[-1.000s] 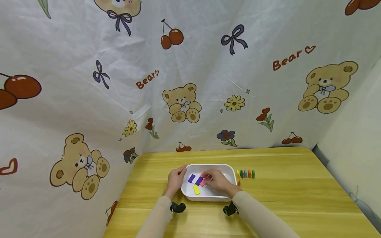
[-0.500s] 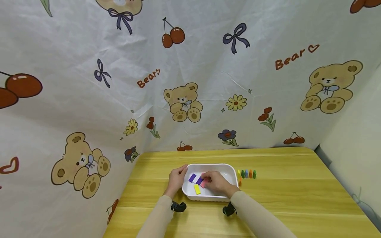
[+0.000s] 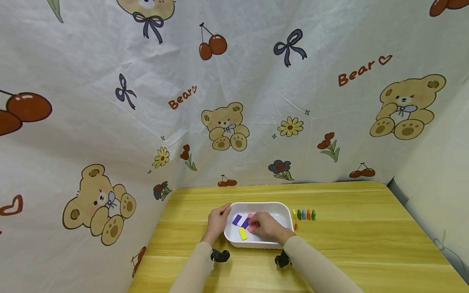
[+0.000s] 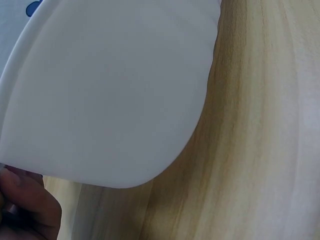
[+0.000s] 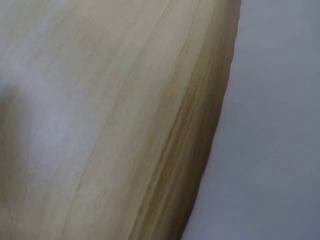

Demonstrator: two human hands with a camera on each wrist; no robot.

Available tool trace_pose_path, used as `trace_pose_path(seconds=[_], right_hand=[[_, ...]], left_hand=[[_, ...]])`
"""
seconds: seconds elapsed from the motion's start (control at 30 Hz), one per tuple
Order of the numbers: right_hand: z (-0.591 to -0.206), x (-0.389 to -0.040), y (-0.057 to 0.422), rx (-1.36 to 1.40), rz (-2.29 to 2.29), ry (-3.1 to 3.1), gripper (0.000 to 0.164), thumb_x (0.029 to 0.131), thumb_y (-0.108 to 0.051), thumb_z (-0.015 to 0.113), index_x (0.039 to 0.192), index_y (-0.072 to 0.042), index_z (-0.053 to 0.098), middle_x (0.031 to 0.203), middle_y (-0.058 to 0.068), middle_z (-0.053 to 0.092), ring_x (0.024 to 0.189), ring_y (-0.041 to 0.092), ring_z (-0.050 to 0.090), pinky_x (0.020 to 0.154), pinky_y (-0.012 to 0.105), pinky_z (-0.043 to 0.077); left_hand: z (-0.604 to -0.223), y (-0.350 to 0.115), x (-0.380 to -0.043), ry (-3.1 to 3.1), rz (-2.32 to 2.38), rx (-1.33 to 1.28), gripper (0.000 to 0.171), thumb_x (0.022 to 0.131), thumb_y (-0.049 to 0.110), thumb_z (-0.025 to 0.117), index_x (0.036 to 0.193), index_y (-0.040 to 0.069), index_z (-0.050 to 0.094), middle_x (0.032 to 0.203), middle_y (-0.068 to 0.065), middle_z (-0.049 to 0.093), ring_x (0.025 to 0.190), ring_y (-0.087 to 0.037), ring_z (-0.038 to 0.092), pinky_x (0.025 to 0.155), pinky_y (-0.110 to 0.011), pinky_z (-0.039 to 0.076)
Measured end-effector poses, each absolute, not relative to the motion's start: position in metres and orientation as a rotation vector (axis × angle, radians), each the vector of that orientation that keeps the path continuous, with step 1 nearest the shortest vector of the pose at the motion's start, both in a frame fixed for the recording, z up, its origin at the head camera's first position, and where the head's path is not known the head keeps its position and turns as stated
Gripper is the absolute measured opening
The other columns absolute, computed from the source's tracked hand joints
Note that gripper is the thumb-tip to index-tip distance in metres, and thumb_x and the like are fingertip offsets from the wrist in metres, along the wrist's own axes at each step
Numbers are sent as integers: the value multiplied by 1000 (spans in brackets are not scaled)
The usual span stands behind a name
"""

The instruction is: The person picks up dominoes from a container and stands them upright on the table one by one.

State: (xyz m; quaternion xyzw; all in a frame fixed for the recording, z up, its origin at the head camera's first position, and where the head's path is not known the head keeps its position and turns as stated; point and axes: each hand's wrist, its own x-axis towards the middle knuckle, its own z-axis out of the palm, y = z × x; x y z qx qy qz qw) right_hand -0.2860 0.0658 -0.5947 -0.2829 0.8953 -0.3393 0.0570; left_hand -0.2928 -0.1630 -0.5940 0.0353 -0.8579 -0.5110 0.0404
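Note:
A white plastic tray [image 3: 256, 245] holds several flat coloured dominoes. My left hand [image 3: 217, 223] grips its left rim; in the left wrist view that hand [image 4: 31, 202] shows at the lower left, against the tray wall [image 4: 110, 100]. Inside the tray my right hand [image 3: 269, 226] has its fingers bent down, pinching a pink domino [image 3: 252, 228], partly covered by the fingertips. Left of it lie a purple domino [image 3: 237, 219], a white domino [image 3: 240, 222], another purple domino [image 3: 246, 223] and a yellow domino [image 3: 243, 234]. Another pink domino [image 3: 250, 215] shows behind the fingers.
Right of the tray, several dominoes stand upright in a row, among them a green domino [image 3: 313, 215]; an orange domino [image 3: 296, 224] stands nearer the tray. Wooden tabletop [image 3: 359, 228] surrounds them. A printed cloth [image 3: 256, 162] hangs behind. The right wrist view shows tabletop and tray wall [image 5: 265, 125].
My right hand's fingers have lowered slightly onto the pink domino, and the hand stays over the same part of the tray. The left hand keeps its hold on the rim.

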Motion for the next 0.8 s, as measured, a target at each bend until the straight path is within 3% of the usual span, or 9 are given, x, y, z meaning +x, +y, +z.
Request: trace_pose_path(seconds=[0.13, 0.4, 0.8], right_hand=[[-593, -286, 67, -962, -945, 2718, 12, 92, -13, 78, 103, -8, 80, 98, 0, 72, 90, 10, 60, 87, 35, 57], [-591, -287, 66, -1065, -800, 2713, 13, 98, -15, 72, 106, -9, 79, 97, 0, 66, 87, 8, 53, 80, 27, 52], [-591, -283, 67, -1070, -762, 2726, 11, 100, -15, 68, 106, -9, 75, 98, 0, 62, 88, 9, 51, 82, 28, 52]], left_hand=[[-594, -163, -293, -2623, -1588, 116, 36, 106, 32, 60, 135, 14, 70, 139, -8, 67, 134, -30, 60, 110, -47, 52], [-596, -164, -294, -2618, -1541, 79, 34, 106, 29, 60, 134, 13, 70, 137, -9, 68, 133, -31, 61, 109, -48, 52], [-593, -163, -290, -2623, -1596, 104, 36, 106, 30, 59, 137, 14, 68, 141, -7, 66, 136, -31, 58, 111, -47, 51]])
